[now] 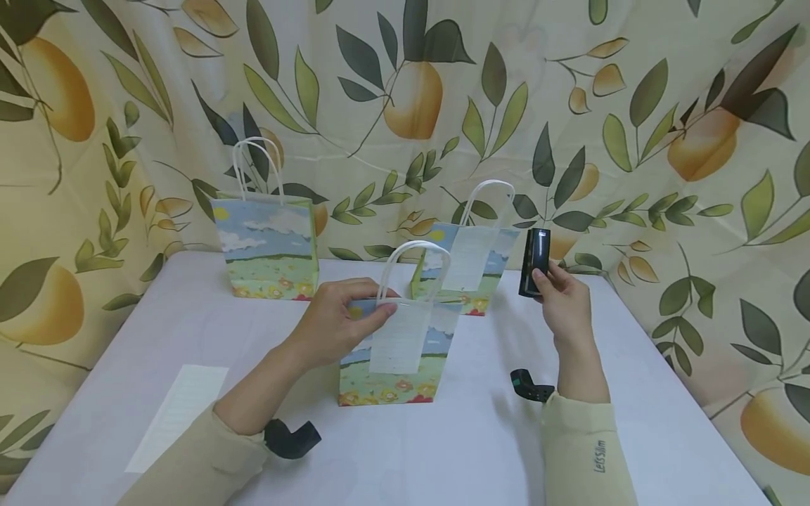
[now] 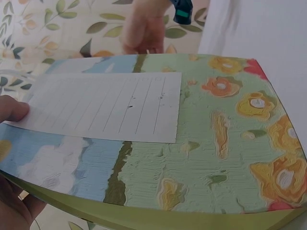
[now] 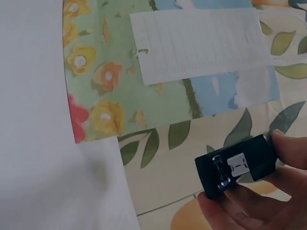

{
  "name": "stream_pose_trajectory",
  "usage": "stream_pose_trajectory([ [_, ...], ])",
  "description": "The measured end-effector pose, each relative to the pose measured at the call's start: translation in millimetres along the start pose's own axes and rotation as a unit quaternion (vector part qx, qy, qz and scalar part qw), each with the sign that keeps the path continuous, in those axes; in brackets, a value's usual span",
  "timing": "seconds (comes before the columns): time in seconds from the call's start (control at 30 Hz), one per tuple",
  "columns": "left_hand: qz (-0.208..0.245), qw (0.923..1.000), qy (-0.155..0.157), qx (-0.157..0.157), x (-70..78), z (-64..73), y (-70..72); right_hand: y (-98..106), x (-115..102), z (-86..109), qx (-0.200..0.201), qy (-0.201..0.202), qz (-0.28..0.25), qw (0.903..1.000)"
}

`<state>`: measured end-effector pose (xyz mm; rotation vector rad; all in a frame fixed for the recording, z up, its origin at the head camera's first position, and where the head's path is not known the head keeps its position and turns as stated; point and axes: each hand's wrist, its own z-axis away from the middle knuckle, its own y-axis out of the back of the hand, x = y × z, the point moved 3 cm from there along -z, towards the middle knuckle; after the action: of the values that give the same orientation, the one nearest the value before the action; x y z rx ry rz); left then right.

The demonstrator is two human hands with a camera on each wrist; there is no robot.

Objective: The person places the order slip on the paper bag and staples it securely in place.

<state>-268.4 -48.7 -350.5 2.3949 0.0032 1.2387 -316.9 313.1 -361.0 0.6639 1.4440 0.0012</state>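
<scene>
The site is a tabletop work area. A white table (image 1: 481, 450) stands before a cloth (image 1: 506, 28) printed with fruit and leaves, which spans the back and both sides. The type of room behind the cloth cannot be determined.

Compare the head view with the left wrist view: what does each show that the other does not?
Only the head view shows the left rear bag, the right rear bag, the loose slip and the black tool in the right grip. Only the left wrist view shows the front bag's green side. Both share that bag's face, its lined slip, parts of the left grip and right grip, the table and the curtain.
</scene>
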Motion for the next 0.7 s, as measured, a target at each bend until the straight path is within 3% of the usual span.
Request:
stream_pose_trajectory([
  [0.33, -0.003, 0.9999, -0.017, 0.0, -1.8, -3.1, -3.0, 5.4, 8.7, -1.0, -0.054, -0.014, 0.079, 0.9953],
  [0.7, -0.006, 1.0, 0.004, 0.002, -2.5, -1.5, 0.7, -2.6, 19.2, 0.2, -0.156, -0.027, 0.143, 0.977],
])
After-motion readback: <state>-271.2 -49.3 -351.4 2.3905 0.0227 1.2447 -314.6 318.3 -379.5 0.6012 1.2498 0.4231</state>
